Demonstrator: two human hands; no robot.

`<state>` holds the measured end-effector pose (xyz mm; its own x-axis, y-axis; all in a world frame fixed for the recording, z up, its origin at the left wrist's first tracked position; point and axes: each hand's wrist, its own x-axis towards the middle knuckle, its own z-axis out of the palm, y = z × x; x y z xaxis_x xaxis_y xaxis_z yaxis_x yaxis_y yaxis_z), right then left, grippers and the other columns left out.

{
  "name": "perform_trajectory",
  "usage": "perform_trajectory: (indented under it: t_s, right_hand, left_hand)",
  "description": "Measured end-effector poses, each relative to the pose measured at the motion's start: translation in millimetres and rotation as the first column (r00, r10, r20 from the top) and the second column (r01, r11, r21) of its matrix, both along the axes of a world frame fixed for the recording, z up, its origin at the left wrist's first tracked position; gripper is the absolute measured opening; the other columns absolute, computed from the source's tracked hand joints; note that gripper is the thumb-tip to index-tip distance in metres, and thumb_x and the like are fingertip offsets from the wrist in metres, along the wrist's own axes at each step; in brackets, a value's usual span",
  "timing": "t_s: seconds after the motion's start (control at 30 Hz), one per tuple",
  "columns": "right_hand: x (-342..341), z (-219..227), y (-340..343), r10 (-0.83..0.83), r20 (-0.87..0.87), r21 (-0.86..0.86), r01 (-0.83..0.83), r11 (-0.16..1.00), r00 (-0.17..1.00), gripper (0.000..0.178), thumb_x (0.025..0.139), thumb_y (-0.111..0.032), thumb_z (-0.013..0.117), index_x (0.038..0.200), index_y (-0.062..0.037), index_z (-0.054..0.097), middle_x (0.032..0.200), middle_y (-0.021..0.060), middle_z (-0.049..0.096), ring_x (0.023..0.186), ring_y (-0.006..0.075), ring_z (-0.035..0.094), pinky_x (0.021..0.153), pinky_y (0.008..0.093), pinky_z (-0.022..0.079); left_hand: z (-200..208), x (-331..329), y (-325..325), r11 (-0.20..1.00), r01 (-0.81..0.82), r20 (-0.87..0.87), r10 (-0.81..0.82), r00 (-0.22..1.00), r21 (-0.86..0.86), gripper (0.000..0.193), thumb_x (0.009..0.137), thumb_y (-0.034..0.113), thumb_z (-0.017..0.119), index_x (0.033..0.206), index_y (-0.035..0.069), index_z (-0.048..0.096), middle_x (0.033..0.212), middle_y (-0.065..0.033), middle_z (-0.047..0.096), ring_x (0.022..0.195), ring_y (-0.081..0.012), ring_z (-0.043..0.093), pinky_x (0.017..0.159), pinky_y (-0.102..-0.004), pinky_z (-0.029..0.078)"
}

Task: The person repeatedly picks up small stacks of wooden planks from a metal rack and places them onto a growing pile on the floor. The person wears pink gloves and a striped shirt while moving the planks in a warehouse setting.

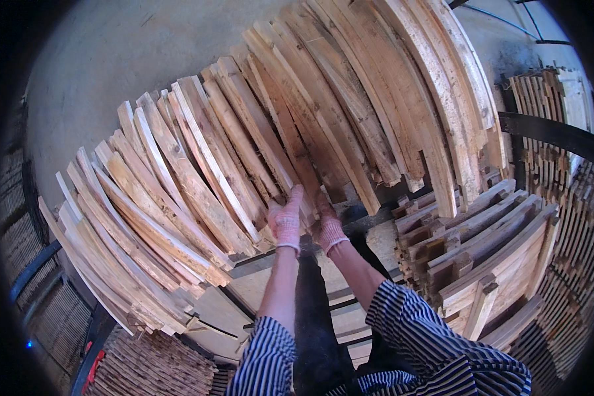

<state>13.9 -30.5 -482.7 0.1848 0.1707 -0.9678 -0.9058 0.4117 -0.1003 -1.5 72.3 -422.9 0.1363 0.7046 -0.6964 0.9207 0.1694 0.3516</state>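
A long row of rough wooden boards [185,158] leans side by side across the middle, their near ends toward me. My left hand [286,219], in a pinkish knit glove, closes on the near end of a board [264,125] at the row's centre. Just right of it, my right hand [330,228], gloved the same way, is closed at the end of a darker board [297,148]. The fingertips of both hands are partly hidden among the boards. A narrow gap separates the two hands.
At right stands a stack of wooden pieces [488,251] with an upright brace. More timber piles [541,125] lie at far right and a stack [152,363] at lower left. A dark metal bar [554,135] juts in at right. Grey concrete floor [112,59] stretches beyond the row.
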Motion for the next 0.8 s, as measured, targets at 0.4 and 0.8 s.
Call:
perform_trajectory:
  t_s: [0.4, 0.8]
  right_hand:
    - [126.6, 112.9, 18.5, 0.91, 0.359, -0.484, -0.791, 0.373, 0.209, 0.105, 0.076, -0.069, 0.074, 0.145, 0.0048, 0.046, 0.134, 0.0272, 0.061, 0.126, 0.0348, 0.059, 0.103, 0.041, 0.046]
    - [69.5, 210.1, -82.2, 0.724, 0.365, 0.148, -0.805, 0.575, 0.585, 0.063, 0.086, -0.03, 0.082, 0.136, -0.0019, 0.058, 0.119, 0.0068, 0.068, 0.104, 0.0153, 0.065, 0.093, 0.0319, 0.053]
  left_hand:
    - [-0.7, -1.3, 16.3, 0.631, -0.196, 0.421, 0.685, 0.595, -0.75, 0.061, 0.1, 0.046, 0.055, 0.15, 0.011, 0.05, 0.154, -0.0043, 0.049, 0.147, -0.0208, 0.039, 0.121, -0.0363, 0.03]
    - [189.6, -102.8, -143.0, 0.74, 0.2, 0.319, 0.021, 0.948, -0.642, 0.046, 0.108, 0.024, 0.041, 0.152, 0.01, 0.041, 0.146, -0.0124, 0.055, 0.131, -0.0267, 0.054, 0.11, -0.0399, 0.044]
